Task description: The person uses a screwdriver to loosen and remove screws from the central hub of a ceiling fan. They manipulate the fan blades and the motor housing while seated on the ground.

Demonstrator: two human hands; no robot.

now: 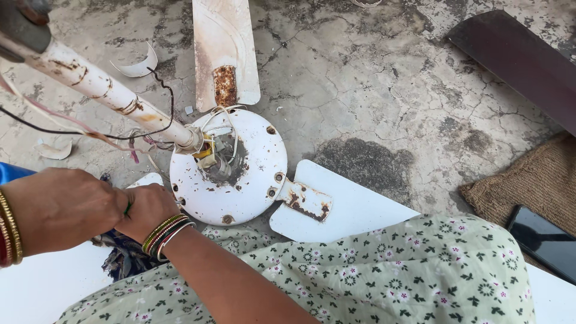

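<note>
Fan motor housing (229,171) at the middle of the floor (372,84); downrod (102,90) running from its centre toward the upper left, wires (120,129) trailing beside it. One blade (225,48) extends away behind the housing, a second blade (342,207) to its right and nearer, joined by a bracket (305,200). Both hands, left hand (60,207) and right hand (147,210), touching, left of the housing. Separate blade (516,66) at the far right; mat (534,180) at the right edge, phone (543,240) on its near side
</note>
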